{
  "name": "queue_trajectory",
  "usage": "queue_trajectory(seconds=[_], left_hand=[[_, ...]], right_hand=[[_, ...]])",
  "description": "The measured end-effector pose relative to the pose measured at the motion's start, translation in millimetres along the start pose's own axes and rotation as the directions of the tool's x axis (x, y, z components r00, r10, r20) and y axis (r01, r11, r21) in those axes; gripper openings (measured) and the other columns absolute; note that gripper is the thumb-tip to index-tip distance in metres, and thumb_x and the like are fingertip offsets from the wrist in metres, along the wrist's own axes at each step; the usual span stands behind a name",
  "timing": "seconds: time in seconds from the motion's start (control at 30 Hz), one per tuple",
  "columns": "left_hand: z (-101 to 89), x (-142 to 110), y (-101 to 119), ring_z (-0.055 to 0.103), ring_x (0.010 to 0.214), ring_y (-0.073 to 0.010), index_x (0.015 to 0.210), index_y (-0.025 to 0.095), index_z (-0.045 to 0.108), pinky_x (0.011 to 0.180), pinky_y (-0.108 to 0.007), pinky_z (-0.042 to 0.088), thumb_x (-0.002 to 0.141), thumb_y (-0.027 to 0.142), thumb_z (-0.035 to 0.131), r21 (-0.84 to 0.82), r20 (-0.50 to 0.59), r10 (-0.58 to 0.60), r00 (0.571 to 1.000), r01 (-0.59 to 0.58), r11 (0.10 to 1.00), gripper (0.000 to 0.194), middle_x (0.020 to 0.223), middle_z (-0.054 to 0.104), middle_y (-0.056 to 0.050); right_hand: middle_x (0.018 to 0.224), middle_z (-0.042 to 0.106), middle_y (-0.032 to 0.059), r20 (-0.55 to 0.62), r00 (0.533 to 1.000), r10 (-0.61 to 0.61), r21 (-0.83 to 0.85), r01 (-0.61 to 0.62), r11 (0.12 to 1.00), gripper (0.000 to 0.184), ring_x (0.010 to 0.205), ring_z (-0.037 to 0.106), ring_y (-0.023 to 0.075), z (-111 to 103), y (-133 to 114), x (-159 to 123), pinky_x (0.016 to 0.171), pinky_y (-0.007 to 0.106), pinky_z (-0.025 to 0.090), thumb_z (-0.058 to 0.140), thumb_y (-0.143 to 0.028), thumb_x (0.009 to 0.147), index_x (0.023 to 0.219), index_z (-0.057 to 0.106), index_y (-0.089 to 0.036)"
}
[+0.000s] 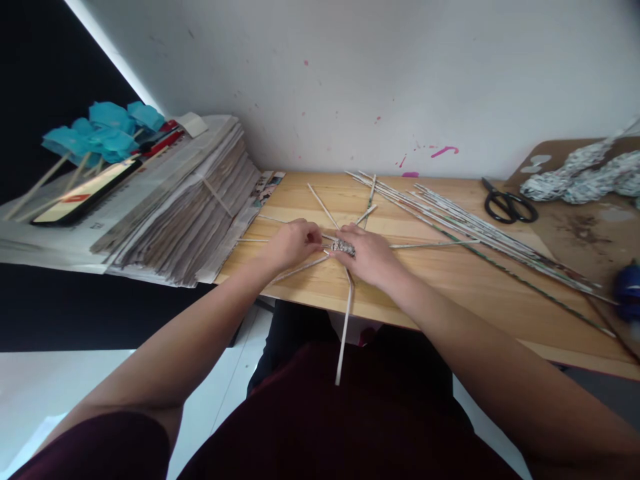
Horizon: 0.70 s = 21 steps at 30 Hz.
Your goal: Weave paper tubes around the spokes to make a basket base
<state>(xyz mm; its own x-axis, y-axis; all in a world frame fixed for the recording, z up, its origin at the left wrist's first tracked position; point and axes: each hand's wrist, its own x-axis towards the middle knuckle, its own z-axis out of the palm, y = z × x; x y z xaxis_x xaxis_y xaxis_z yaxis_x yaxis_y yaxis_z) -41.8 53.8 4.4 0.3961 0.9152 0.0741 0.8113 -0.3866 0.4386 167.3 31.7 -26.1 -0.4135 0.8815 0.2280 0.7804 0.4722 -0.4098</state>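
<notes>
A small woven paper piece (344,247) lies on the wooden table in front of me, with several rolled-paper sticks spreading out from it like spokes. My right hand (369,252) rests over this woven centre, thumb and fingers gripping it from the right. Just left of it, my left hand (295,244) is closed, its fingertips pinched around a paper stick beside the weave; the exact grip is partly hidden. One bent spoke (345,327) points toward me and hangs past the table's front edge.
A pile of loose rolled-paper sticks (480,243) lies to the right, with black scissors (507,203) behind. Bundled paper twists (580,177) sit on a brown board at far right. Left stands a tall newspaper stack (185,207) topped with blue paper flowers (107,130). A wall rises behind.
</notes>
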Motion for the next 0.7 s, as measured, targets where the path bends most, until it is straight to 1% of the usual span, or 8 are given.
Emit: queue_trajectory(seconds=[0.1,0.17,0.3,0.4,0.5,0.53,0.6,0.7], left_hand=[[-7.4,8,-1,0.064,0.071,-0.0146,0.087,0.018,0.073,0.066,-0.025,0.046,0.08,0.027,0.069,-0.051,0.114,-0.071,0.991,0.077,0.996,0.011,0.082,0.074,-0.002],[-12.1,14,-1,0.065,0.072,-0.0144,0.087,0.019,0.073,0.065,-0.024,0.044,0.077,0.026,0.071,-0.022,0.17,-0.083,0.982,0.088,0.996,0.012,0.081,0.075,0.0],[-18.3,27,1,0.066,0.072,-0.0147,0.083,0.021,0.074,0.061,-0.023,0.041,0.073,0.028,0.073,0.131,0.271,-0.073,0.96,0.038,0.991,0.013,0.079,0.075,0.001],[-22.2,41,3,0.063,0.065,-0.0151,0.078,0.023,0.074,0.058,-0.023,0.039,0.07,0.034,0.075,0.229,0.39,-0.066,0.918,-0.027,0.973,0.014,0.07,0.072,0.002],[-26.5,51,7,0.06,0.063,-0.0155,0.077,0.023,0.074,0.06,-0.025,0.039,0.069,0.035,0.074,0.256,0.482,-0.066,0.874,-0.068,0.964,0.014,0.068,0.07,0.002],[-27.3,52,9,0.06,0.063,-0.0156,0.078,0.023,0.073,0.061,-0.025,0.039,0.07,0.034,0.074,0.262,0.497,-0.066,0.865,-0.077,0.962,0.014,0.069,0.07,0.001],[-27.0,51,14,0.06,0.064,-0.0159,0.082,0.022,0.073,0.063,-0.025,0.039,0.071,0.033,0.073,0.285,0.487,-0.049,0.872,-0.106,0.953,0.015,0.072,0.071,0.0],[-22.5,40,20,0.062,0.068,-0.0176,0.088,0.022,0.072,0.063,-0.026,0.039,0.074,0.03,0.069,0.356,0.401,0.0,0.916,-0.156,0.921,0.017,0.078,0.072,-0.002]], right_hand=[[0.138,0.063,0.0116,-0.006,1.0,0.011,-0.006,-0.011,1.0,0.045,0.134,0.054,0.029,-1,-3,0,0.11,0.043,0.046,0.061,-0.045,0.094,0.132,0.067,-0.021],[0.138,0.063,0.0119,-0.001,1.0,0.017,-0.015,-0.017,1.0,0.046,0.136,0.053,0.0285,-1,-5,0,0.111,0.042,0.045,0.061,-0.044,0.094,0.131,0.067,-0.019],[0.14,0.062,0.0127,0.014,1.0,0.015,-0.034,-0.015,0.999,0.046,0.136,0.053,0.0279,-1,-5,1,0.112,0.042,0.043,0.06,-0.044,0.094,0.131,0.066,-0.017],[0.143,0.06,0.0128,0.036,0.999,0.029,-0.04,-0.028,0.999,0.049,0.135,0.053,0.0289,-1,-5,0,0.113,0.044,0.043,0.059,-0.045,0.095,0.135,0.063,-0.018],[0.145,0.058,0.0132,0.05,0.998,0.046,-0.047,-0.044,0.998,0.049,0.136,0.052,0.0297,-1,-4,0,0.114,0.045,0.041,0.059,-0.047,0.095,0.135,0.063,-0.018],[0.145,0.058,0.0133,0.052,0.998,0.045,-0.049,-0.043,0.998,0.049,0.137,0.052,0.0298,-1,-4,0,0.114,0.045,0.041,0.059,-0.047,0.095,0.134,0.064,-0.018],[0.144,0.058,0.0135,0.053,0.998,0.038,-0.051,-0.036,0.998,0.048,0.136,0.052,0.0298,0,-4,1,0.113,0.045,0.042,0.059,-0.047,0.095,0.133,0.064,-0.018],[0.142,0.06,0.0126,0.047,0.999,0.024,-0.048,-0.022,0.999,0.045,0.133,0.054,0.029,0,-5,1,0.111,0.045,0.043,0.058,-0.048,0.095,0.129,0.066,-0.019]])
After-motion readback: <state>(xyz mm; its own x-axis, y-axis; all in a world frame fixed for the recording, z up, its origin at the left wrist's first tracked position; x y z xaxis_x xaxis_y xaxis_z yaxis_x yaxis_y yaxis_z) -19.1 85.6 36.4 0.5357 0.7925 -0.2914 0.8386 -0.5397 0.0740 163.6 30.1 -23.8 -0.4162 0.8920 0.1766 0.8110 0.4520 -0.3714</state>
